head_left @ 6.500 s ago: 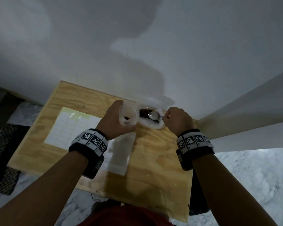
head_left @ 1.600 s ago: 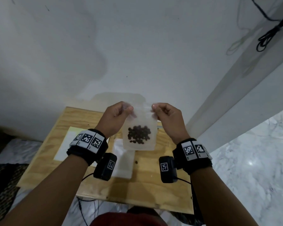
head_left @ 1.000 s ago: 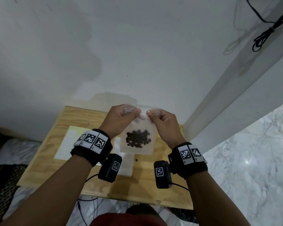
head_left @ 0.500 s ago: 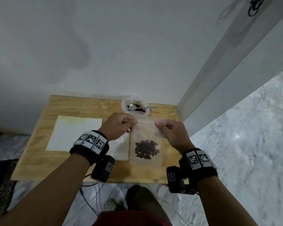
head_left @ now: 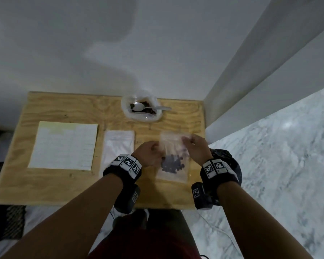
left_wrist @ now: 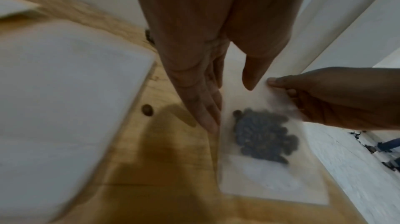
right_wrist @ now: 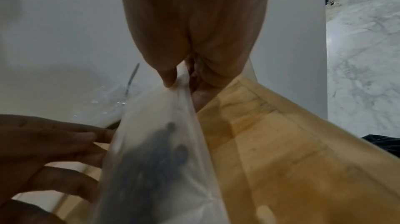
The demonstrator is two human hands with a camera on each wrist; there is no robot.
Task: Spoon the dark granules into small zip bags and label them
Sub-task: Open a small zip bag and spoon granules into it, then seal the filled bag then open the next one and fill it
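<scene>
A clear zip bag (head_left: 173, 174) holding a clump of dark granules (head_left: 172, 164) rests with its bottom on the wooden table (head_left: 64, 187), near the right front. My right hand (head_left: 190, 144) pinches the bag's top right edge between thumb and fingers (right_wrist: 166, 77) and holds that end up. My left hand (head_left: 153, 156) has straight fingers (left_wrist: 205, 116) lying along the bag's left edge. The granules (left_wrist: 264, 135) sit mid-bag. A plastic bowl (head_left: 126, 113) of granules with a spoon (head_left: 138, 106) in it stands at the back.
A white label sheet (head_left: 64, 146) lies on the left of the table. A stack of empty zip bags (head_left: 119, 146) lies beside it, just left of my left hand. A white wall runs behind the table, a wall corner (head_left: 232, 109) to its right.
The filled bag came down from in front of the wall to the table's right front. My left hand let go of its top corner and now lies straight along its left edge.
</scene>
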